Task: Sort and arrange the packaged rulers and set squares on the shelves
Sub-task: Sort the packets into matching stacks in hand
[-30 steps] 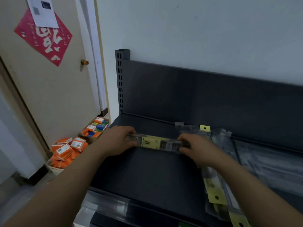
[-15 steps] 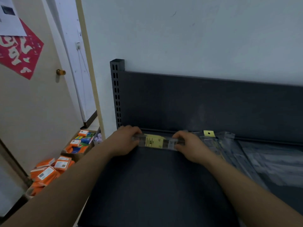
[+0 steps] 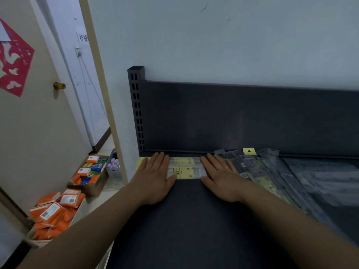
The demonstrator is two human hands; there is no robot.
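You had stopped pinching the packaged rulers [image 3: 184, 168] by the ends and laid your left hand [image 3: 153, 175] and right hand [image 3: 223, 177] flat on them, fingers straight, at the shelf's [image 3: 194, 220] far left corner, so this lot, seemingly two packs, looked placed.

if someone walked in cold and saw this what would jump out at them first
Two flat hands, the left hand and right hand, press a clear packaged ruler with a yellow label against the back left corner of the dark shelf. Next, the orange boxes heaped on the floor at lower left, and the red paper decoration on the door.
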